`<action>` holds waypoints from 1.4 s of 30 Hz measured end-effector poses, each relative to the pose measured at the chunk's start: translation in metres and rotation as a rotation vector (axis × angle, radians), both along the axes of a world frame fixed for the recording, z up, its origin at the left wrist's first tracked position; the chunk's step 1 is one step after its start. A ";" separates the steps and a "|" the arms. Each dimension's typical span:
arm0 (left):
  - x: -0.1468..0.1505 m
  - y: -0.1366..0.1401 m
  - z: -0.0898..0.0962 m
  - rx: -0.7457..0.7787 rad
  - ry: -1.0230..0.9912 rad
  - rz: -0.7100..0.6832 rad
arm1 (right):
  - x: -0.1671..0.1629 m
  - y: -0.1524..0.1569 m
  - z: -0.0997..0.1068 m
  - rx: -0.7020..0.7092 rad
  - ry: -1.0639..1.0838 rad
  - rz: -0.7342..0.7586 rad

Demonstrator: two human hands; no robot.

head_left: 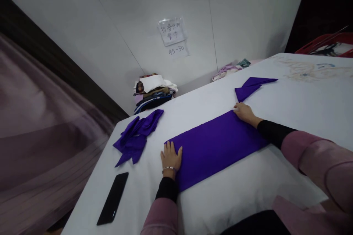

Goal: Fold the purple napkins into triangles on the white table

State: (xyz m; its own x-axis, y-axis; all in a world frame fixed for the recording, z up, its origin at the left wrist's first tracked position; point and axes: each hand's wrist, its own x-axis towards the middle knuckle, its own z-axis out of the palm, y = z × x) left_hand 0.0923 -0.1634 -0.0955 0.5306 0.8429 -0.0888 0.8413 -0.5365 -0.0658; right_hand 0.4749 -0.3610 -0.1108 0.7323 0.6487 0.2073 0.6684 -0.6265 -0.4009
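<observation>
A purple napkin (217,146), folded into a long rectangle, lies flat on the white tablecloth in front of me. My left hand (171,159) rests flat on its left end with the fingers spread. At the far right corner of the cloth is my right hand (245,113), its fingertips closed together on the edge. Just beyond that hand sits a folded purple napkin (249,87) with pointed ends. More purple cloth (138,135), loosely bunched, lies to the left of my left hand.
A black phone (113,198) lies near the table's left edge. Behind the table, a stack of folded clothes (154,91) and a lower heap of fabric (230,70) stand by the wall. A handwritten sign (172,32) hangs there. A red basket (325,42) is at far right.
</observation>
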 end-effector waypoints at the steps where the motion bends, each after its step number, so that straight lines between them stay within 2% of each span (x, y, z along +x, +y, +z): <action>1: 0.000 0.000 0.000 -0.005 -0.004 0.001 | -0.004 0.001 0.002 -0.002 -0.010 0.029; 4: 0.000 -0.001 0.001 -0.019 -0.014 0.003 | -0.033 0.009 0.004 -0.016 -0.028 0.210; 9: 0.000 -0.003 0.002 -0.034 -0.034 -0.010 | -0.116 0.041 0.003 -0.107 0.037 0.819; 11: 0.000 -0.004 0.003 -0.040 -0.043 -0.009 | -0.138 0.052 0.004 -0.131 0.066 0.899; 13: -0.001 -0.005 0.003 -0.052 -0.052 -0.009 | -0.140 0.056 0.004 -0.139 0.080 0.884; 16: -0.002 -0.006 0.003 -0.059 -0.076 -0.017 | -0.108 0.047 0.001 -0.134 0.062 0.778; 20: -0.002 -0.006 0.003 -0.066 -0.106 -0.022 | -0.045 0.016 -0.001 -0.253 0.001 0.448; 22: -0.001 -0.005 0.003 -0.084 -0.114 -0.019 | -0.035 0.002 0.001 -0.308 -0.018 0.299; 24: -0.001 -0.005 0.003 -0.092 -0.119 -0.020 | -0.051 -0.006 0.003 -0.302 -0.033 0.291; 29: -0.001 -0.004 0.004 -0.061 -0.126 -0.033 | -0.163 -0.010 -0.005 -0.117 -0.009 0.675; 32: -0.001 -0.003 0.005 -0.050 -0.130 -0.038 | -0.201 -0.014 -0.011 -0.065 0.000 0.785; 34: 0.000 -0.002 0.006 -0.051 -0.128 -0.041 | -0.196 -0.024 -0.013 -0.065 0.002 0.745; 40: 0.000 -0.004 0.005 -0.051 -0.110 -0.046 | -0.118 -0.091 -0.015 -0.124 -0.009 0.420; 42: -0.001 -0.001 0.005 -0.038 -0.107 -0.048 | -0.103 -0.107 -0.016 -0.140 -0.039 0.325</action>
